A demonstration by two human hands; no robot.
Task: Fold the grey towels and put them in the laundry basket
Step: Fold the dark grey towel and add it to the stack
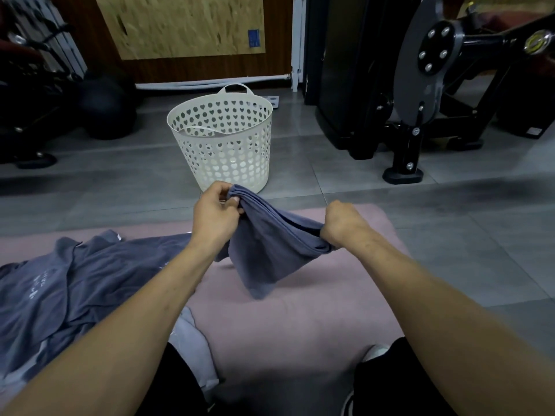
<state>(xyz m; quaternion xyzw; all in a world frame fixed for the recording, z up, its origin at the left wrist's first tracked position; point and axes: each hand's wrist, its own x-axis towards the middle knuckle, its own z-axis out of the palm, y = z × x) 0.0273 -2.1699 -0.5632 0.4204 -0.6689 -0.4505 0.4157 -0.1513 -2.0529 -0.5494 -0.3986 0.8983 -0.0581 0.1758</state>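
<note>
A grey towel (pixel 264 250) hangs between my two hands above a pink mat (pixel 288 319). My left hand (pixel 214 213) pinches its bunched far end, fingers curled round the cloth. My right hand (pixel 342 225) grips the near end in a fist. The towel's lower part droops toward the mat. A heap of more grey towels (pixel 69 283) lies unfolded on the mat to my left. The white laundry basket (pixel 223 139), with heart-shaped holes, stands on the floor just beyond my hands; its inside looks empty.
Black gym machines stand at the right (pixel 420 100) and far left (pixel 27 100), with a dark ball (pixel 105 109) left of the basket. A white cloth (pixel 192 343) lies by my knee. Grey floor tiles surround the mat.
</note>
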